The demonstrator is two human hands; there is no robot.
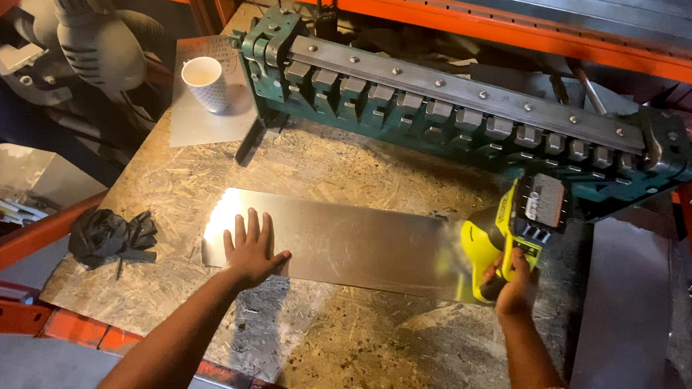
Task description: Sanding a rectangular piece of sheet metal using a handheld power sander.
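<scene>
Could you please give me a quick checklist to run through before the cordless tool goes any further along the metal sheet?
1. Left hand flat on the metal sheet, pinning it: ok.
2. Right hand gripped on the yellow cordless tool: ok.
3. Tool head at the sheet's right edge: ok.
4. Left hand far from the tool: ok.
5. Black gloves lie unworn on the bench; hands bare: not ok.
6. Cup off the sheet: ok.
7. Blade condition: cannot tell.
</scene>
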